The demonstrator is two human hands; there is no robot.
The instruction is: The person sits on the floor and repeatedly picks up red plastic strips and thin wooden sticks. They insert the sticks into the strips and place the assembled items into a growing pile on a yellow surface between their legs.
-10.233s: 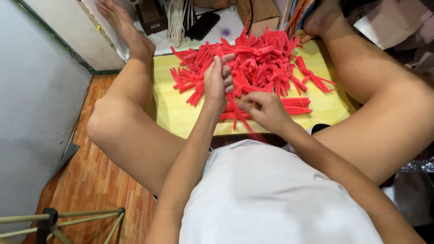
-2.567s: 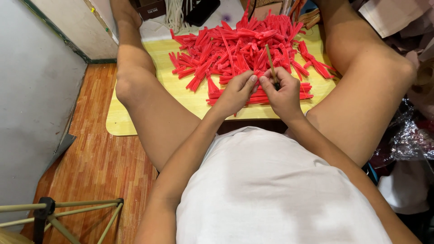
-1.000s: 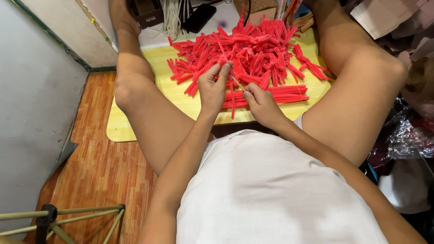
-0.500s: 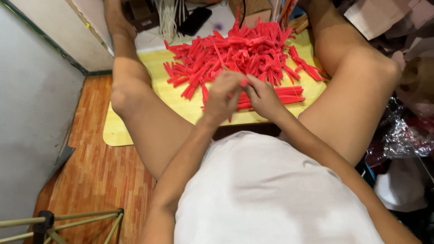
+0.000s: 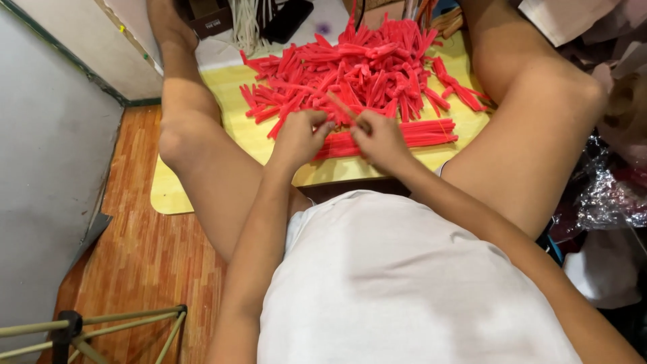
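Wooden plank floor, reddish-brown, with a grey wall along its left edge.

Yellow board: flat on the floor between the seated person's spread legs, rounded corner toward the left knee.

Loose pile of red strips: heaped over the far half of the board, pieces lying in all directions.

Neat row of red strips: laid side by side along the near edge of the board, just beside the right hand.

Left hand: over the near edge of the pile, fingers curled, grip pinched on a single red strip.

Right hand: close beside the left, fingertips closed on the same strip, which slants up between the two hands.

Metal stand: thin pale tubes, bottom left corner, well apart from the board.
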